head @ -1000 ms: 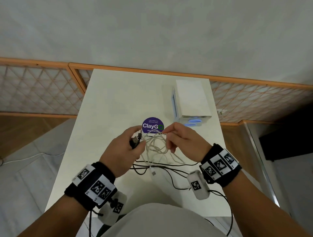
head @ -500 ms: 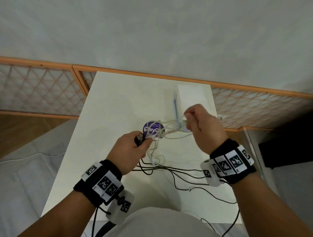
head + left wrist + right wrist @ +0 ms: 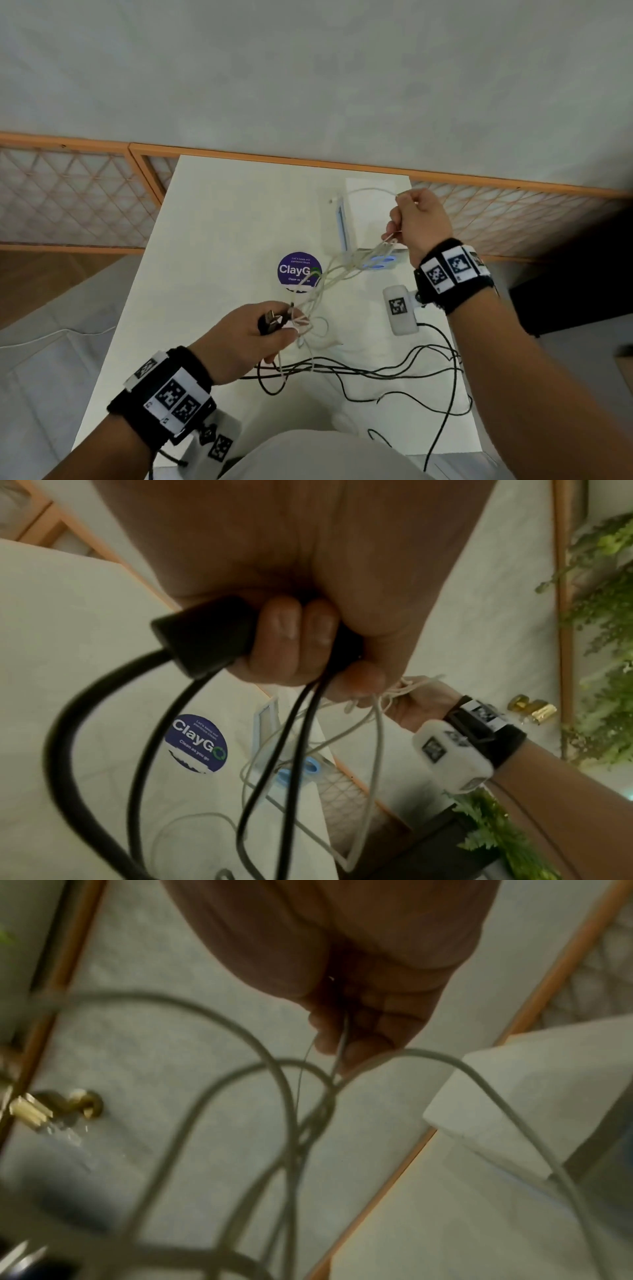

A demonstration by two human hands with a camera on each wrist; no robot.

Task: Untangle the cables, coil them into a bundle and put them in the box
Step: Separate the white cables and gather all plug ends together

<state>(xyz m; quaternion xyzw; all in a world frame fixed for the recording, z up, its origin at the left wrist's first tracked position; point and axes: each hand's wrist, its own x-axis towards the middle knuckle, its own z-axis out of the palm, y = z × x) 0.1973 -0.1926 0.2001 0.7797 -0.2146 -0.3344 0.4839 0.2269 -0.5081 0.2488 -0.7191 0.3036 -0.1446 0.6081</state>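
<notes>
Above the white table [image 3: 212, 219], both hands are raised with the tangle stretched between them. Left hand [image 3: 239, 339], near side of the table: fingers curled round a black plug [image 3: 205, 637] and its black cable [image 3: 103, 723], thumb and fingertip also pinching looped strands of the white cable [image 3: 329, 274]. The plug's metal end points away from the person, toward the round purple sticker [image 3: 298, 270]. Right hand [image 3: 419, 219], further off and to the right, over the white box [image 3: 366, 219]: fist closed round white strands, which enter below at the little finger and leave at the top. From there a free end arcs left — its small connector [image 3: 333, 200] hangs in the air over the far edge of the box, pointing left. Long axis of the stretched white bundle: diagonal, from the near left hand up to the far right hand, crossing the sticker's right edge and the blue-marked front end of the box. It is slack in places; one loop droops onto the table just right of the left hand. Black cable lies in loose curves across the near part of the table — well apart from the box. Right wrist view is blurred; the strands disappear between curled fingers.
</notes>
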